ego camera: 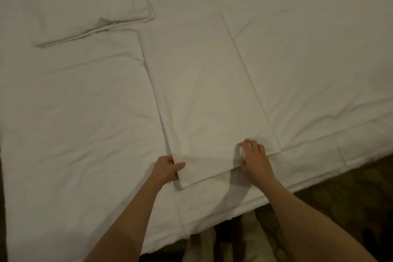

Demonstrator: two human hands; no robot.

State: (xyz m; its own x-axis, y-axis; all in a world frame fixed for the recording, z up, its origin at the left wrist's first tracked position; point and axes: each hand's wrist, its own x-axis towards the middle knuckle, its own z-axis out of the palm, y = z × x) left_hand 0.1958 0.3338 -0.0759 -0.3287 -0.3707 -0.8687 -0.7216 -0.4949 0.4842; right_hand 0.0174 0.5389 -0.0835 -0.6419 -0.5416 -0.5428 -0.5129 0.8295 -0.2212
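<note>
Long white rectangular folded cloth (pixel 208 91) lies flat at frame centre on the white quilted duvet (pixel 74 112), its near end at bottom centre. Left hand (pixel 168 168) clamps the lower-left corner, thumb on top, likely as an anchor. Right hand (pixel 254 158) pinches the near edge with curled fingers, probably to lift it for the next fold. White pillow (pixel 85 0) sits upper left.

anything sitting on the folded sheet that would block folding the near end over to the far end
Nothing visible does. The left hand and right hand grip the folded sheet at its near edge; its top is bare. The pillow lies past its far left corner, not on it.
</note>
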